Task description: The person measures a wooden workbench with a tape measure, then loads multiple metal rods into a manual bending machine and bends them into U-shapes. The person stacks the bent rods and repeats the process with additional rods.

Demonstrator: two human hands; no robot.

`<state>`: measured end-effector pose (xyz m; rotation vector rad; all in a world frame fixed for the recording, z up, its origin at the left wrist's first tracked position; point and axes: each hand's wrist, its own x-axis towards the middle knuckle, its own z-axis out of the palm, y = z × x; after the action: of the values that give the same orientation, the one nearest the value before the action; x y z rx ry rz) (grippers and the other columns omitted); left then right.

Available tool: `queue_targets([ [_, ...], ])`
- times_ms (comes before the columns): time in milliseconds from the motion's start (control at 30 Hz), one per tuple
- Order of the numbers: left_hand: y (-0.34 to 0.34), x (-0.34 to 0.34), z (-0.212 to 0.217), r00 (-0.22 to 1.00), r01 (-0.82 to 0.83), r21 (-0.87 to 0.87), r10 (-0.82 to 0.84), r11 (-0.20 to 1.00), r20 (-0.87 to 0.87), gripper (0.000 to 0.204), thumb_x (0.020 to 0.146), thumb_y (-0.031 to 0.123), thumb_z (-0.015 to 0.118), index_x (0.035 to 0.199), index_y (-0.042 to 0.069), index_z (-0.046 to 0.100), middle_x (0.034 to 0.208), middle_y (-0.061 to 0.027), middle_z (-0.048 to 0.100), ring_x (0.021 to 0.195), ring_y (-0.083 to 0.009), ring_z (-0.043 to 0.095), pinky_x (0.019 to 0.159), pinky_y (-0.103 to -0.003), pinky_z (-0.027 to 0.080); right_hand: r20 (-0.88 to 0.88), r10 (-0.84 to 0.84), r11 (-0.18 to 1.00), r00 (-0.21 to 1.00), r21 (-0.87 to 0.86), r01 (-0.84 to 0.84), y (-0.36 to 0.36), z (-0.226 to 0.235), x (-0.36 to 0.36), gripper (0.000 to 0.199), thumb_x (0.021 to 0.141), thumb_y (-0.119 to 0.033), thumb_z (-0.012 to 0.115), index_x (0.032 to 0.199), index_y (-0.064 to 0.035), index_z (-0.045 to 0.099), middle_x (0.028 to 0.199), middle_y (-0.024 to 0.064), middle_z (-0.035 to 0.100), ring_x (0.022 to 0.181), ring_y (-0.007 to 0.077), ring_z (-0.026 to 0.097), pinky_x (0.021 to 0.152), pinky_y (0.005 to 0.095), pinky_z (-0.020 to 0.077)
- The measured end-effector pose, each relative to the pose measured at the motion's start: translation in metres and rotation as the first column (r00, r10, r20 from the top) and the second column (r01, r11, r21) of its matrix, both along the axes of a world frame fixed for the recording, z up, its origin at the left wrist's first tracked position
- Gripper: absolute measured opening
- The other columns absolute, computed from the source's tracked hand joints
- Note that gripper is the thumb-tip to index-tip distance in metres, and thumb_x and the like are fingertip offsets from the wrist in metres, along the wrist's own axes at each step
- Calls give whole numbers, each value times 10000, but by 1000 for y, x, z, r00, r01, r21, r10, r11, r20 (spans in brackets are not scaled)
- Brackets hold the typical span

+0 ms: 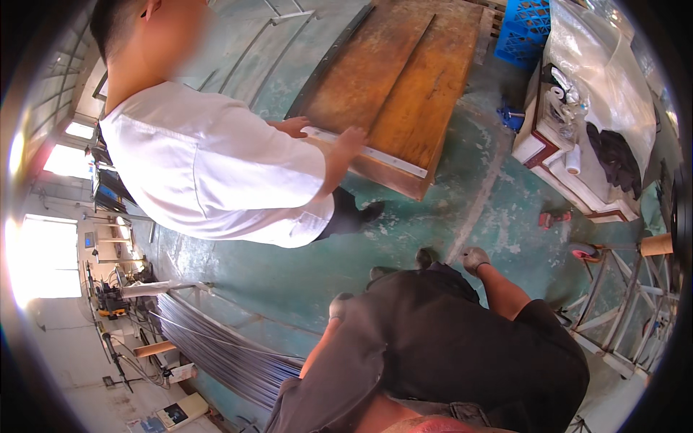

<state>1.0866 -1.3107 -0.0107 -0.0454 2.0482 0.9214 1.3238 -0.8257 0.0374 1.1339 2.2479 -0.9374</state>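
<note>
My left hand (pixel 338 306), in a grey glove, hangs beside my dark shirt, partly hidden by it. On the other side my right hand (pixel 473 260), also gloved, is low over the green floor with its back showing. The fingers of both are too small and turned away to read, and nothing visible sticks out of either. Across from me a person in a white shirt (pixel 209 166) rests both hands on a light metal strip (pixel 393 162) along the near edge of a brown wooden table (pixel 404 79).
A bundle of long grey rods (pixel 216 346) lies at the lower left. At right stand a bench (pixel 548 162) with plastic sheeting (pixel 606 58) and dark cloth (pixel 613 159), and a metal frame (pixel 621 310). A blue crate (pixel 525 32) is at the far right.
</note>
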Motion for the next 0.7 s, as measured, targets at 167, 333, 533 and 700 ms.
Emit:
queue_targets([
  [167, -27, -7, -29, 939, -279, 224, 217, 934, 265, 397, 1038, 184, 584, 1353, -53, 635, 1299, -215, 713, 1176, -316, 679, 1031, -401, 522, -7, 24, 999, 1000, -47, -24, -13, -6, 8, 345, 906, -374, 604, 1002, -97, 785, 1072, 211, 746, 1008, 443, 696, 898, 522, 540],
  [333, -20, 0, -28, 888, -282, 252, 152, 926, 434, 423, 1070, 176, 464, 1369, -90, 601, 1346, -267, 675, 1227, -376, 650, 1072, -452, 498, 43, -8, 996, 999, -84, 11, -23, -5, 14, 331, 899, -370, 610, 971, -96, 782, 1047, 213, 744, 991, 431, 699, 883, 527, 540],
  [533, -12, -3, -16, 937, -93, 224, 10, 970, 348, 416, 1061, 171, 456, 1347, -89, 609, 1340, -273, 674, 1242, -386, 644, 1079, -462, 489, -8, -27, 997, 1000, -70, 26, -28, -1, 16, 326, 888, -362, 623, 933, -70, 760, 981, 228, 730, 927, 434, 693, 832, 533, 530],
  [700, -13, 1, -8, 930, -186, 277, 77, 943, 360, 404, 1058, 170, 464, 1342, -74, 614, 1345, -268, 674, 1242, -389, 644, 1069, -455, 495, -47, -57, 993, 997, -106, 52, -31, 7, 14, 334, 879, -358, 628, 882, -39, 728, 907, 236, 707, 841, 441, 670, 788, 543, 511],
])
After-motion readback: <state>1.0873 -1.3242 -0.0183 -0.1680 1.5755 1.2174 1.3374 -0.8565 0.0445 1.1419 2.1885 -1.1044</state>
